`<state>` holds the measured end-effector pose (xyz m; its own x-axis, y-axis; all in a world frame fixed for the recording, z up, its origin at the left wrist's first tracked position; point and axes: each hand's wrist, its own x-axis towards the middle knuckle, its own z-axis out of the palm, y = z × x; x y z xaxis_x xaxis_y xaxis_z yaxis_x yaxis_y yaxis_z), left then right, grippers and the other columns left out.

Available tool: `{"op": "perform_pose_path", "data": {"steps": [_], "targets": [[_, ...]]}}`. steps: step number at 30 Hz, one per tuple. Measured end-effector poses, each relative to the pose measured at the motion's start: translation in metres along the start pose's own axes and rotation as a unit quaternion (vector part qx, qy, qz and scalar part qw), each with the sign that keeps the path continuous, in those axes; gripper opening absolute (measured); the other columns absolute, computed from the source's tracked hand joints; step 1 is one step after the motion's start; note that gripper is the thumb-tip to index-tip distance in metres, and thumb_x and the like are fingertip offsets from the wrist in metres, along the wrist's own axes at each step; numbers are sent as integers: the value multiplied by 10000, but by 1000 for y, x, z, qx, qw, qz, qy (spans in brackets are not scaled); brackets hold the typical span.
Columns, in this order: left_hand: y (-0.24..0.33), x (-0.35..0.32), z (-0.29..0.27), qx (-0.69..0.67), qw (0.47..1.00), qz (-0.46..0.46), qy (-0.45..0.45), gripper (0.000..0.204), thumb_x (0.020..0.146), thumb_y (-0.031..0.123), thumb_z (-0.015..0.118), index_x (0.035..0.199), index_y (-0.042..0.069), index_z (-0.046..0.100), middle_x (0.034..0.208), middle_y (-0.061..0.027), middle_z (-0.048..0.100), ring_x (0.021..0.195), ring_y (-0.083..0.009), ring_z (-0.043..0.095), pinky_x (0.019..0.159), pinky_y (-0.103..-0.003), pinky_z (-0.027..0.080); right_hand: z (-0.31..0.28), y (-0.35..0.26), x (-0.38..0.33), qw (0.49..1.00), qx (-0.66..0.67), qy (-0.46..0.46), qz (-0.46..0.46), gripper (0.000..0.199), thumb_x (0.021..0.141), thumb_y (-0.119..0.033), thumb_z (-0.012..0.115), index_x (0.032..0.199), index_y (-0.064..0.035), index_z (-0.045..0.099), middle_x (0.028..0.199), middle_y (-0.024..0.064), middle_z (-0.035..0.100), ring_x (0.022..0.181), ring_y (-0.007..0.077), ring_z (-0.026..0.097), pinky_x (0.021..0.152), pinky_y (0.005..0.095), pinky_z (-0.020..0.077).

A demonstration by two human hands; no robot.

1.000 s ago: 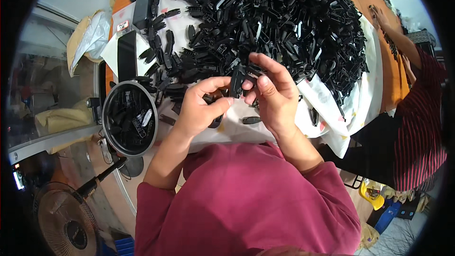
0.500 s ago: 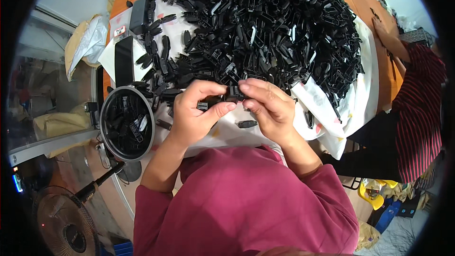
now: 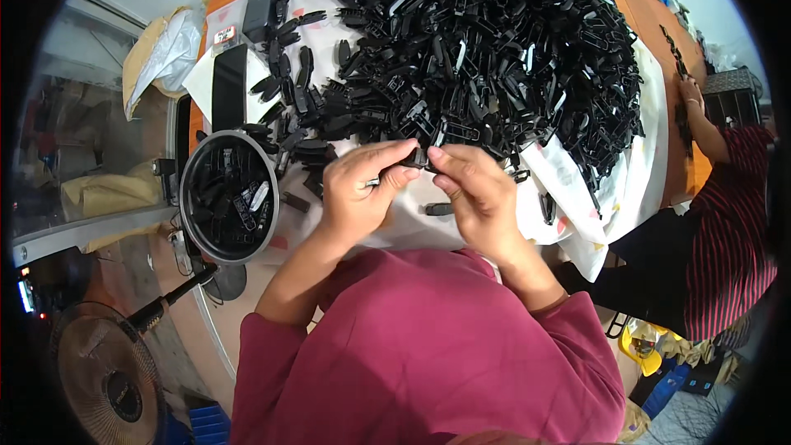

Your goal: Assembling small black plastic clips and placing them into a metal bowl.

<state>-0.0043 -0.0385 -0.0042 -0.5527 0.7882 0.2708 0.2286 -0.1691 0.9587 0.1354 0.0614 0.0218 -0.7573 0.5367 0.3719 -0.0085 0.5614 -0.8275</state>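
My left hand (image 3: 356, 191) and my right hand (image 3: 482, 196) meet in front of my chest, over the near edge of the table. Between thumb and fingertips, both are closed on a small black plastic part (image 3: 421, 159); the fingers hide much of its shape. Just beyond it rises a big heap of similar black plastic pieces (image 3: 494, 58), some with open frames. Below my right fingers, a single dark piece (image 3: 439, 209) lies on the white patterned cloth (image 3: 383, 227). To the left of my left hand, a round grey-rimmed bowl (image 3: 273, 198) holds more black pieces.
A dark phone-like slab (image 3: 229, 86) and a grey box (image 3: 260, 10) lie at the table's left. A standing fan (image 3: 115, 375) is at lower left. On the right, a person in a striped top (image 3: 729, 222) rests a hand (image 3: 690, 91) near a row of black pieces.
My hands have drawn closer together around the part, which has turned and shows less. The view has shifted slightly. The other person's hand has moved nearer along the table edge.
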Motion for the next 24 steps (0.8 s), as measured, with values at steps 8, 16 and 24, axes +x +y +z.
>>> {"op": "perform_pose_path", "data": {"steps": [8,16,24], "targets": [[11,-10,25,-277,940,-192,52,319,793,48,636,1093,-35,564,1035,-92,606,862,-114,581,759,-220,474,28,15,-9,983,-113,99,-110,411,671,72,679,1059,-34,595,883,87,522,761,183,518,621,246,440],[14,-28,-3,-346,922,-161,-64,245,790,76,643,1011,-22,603,976,-111,629,757,-113,584,657,-223,468,14,-5,-24,977,157,-66,130,199,762,-7,635,944,32,562,817,53,572,712,115,555,589,212,454],[19,-60,-150,569,773,-170,226,255,822,280,567,994,104,634,918,-110,630,805,-273,594,699,-345,461,4,33,-36,949,-237,-205,39,444,592,-100,751,998,-21,589,1011,115,559,824,264,552,693,318,475]]}}
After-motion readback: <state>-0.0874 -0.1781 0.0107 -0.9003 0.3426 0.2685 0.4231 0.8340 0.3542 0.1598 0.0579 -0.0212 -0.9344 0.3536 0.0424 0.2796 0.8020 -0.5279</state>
